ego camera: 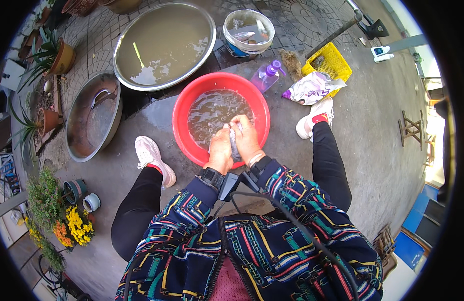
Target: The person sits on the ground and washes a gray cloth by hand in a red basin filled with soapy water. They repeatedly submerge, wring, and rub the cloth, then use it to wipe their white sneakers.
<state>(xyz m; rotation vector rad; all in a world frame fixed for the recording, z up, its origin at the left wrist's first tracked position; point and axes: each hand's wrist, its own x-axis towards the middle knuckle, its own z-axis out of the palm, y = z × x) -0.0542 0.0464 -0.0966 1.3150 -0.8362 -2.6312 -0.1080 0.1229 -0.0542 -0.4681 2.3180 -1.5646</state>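
Observation:
Between my legs stands a red plastic basin (pixel 182 129) holding murky, rippling water. Over its near part, my left hand (pixel 221 148) and my right hand (pixel 245 139) press together around a wet, light grey cloth-like bundle (pixel 234 145). Much of the bundle is hidden by my fingers and palms. Just beyond the basin's right rim is a purple pump bottle (pixel 267 77). A white and purple plastic bag (pixel 312 88) lies farther right, against a yellow plastic basket (pixel 331 60).
A large metal tub (pixel 162 45) of cloudy water stands ahead, with an empty-looking metal basin (pixel 113 124) tilted at its left. A white bucket (pixel 250 47) holds water and bottles or packets. Potted flowers (pixel 77 225) are at left; a folding wooden stool (pixel 411 129) is at right.

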